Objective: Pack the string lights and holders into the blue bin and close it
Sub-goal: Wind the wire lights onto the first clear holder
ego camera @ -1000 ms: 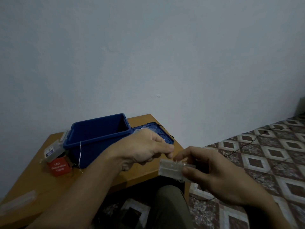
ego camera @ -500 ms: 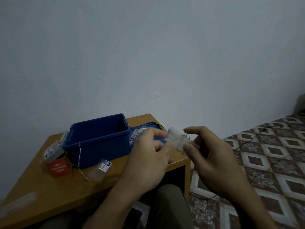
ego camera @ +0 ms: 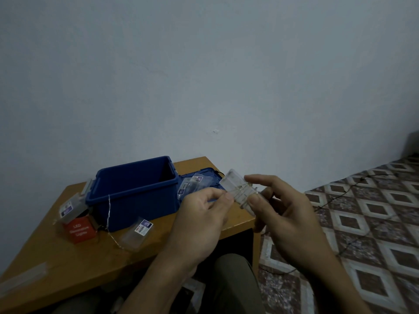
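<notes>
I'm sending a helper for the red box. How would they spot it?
Find the wooden table against the wall, then the open blue bin on it. The red box sits at the bin's left front corner, next to a clear holder. It is the only red thing there, with white lettering.

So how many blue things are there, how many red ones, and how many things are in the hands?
Blue: 2, the bin and its lid
Red: 1, the box
Held: 1, the clear holder, between the left hand and the right hand
Total: 4
</notes>
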`<action>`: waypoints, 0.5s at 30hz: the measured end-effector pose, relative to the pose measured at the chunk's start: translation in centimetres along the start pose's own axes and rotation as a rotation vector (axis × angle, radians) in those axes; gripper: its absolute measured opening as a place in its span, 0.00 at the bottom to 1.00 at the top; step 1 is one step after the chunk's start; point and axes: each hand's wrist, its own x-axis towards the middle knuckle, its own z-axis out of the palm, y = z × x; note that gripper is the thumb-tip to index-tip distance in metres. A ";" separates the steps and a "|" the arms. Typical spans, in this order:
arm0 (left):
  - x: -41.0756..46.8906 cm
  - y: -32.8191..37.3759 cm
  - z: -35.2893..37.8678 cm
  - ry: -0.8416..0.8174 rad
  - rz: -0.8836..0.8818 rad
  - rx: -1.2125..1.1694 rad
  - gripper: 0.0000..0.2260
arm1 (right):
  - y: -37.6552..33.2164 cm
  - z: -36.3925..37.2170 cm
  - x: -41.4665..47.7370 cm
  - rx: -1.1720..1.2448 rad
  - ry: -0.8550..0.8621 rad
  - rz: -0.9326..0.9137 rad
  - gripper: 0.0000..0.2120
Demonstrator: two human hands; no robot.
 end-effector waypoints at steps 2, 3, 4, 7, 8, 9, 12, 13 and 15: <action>0.0 -0.2 -0.4 -0.001 0.020 0.031 0.09 | 0.3 0.0 0.1 0.059 -0.020 0.035 0.12; 0.0 -0.2 -0.6 -0.007 0.027 0.049 0.10 | 0.4 0.0 0.1 0.077 -0.031 0.051 0.12; 0.0 -0.3 -0.7 -0.019 0.033 0.070 0.11 | 0.5 0.1 0.2 0.090 -0.042 0.063 0.12; 0.0 -0.6 -0.9 -0.065 0.060 0.133 0.13 | 0.5 0.3 0.1 0.145 -0.064 0.080 0.12; 0.0 -0.6 -0.9 -0.065 0.074 0.146 0.13 | 0.5 0.3 0.1 0.164 -0.066 0.085 0.12; -0.1 -0.7 -0.9 -0.061 0.087 0.152 0.13 | 0.4 0.3 0.1 0.180 -0.067 0.092 0.12; 0.0 -0.6 -1.1 -0.061 0.119 0.192 0.15 | 0.4 0.3 0.2 0.210 -0.073 0.118 0.12; 0.0 -0.6 -1.2 -0.060 0.135 0.219 0.16 | 0.4 0.3 0.2 0.213 -0.076 0.122 0.12; 0.0 -0.6 -1.3 -0.046 0.174 0.292 0.19 | 0.3 0.2 0.2 0.227 -0.091 0.127 0.11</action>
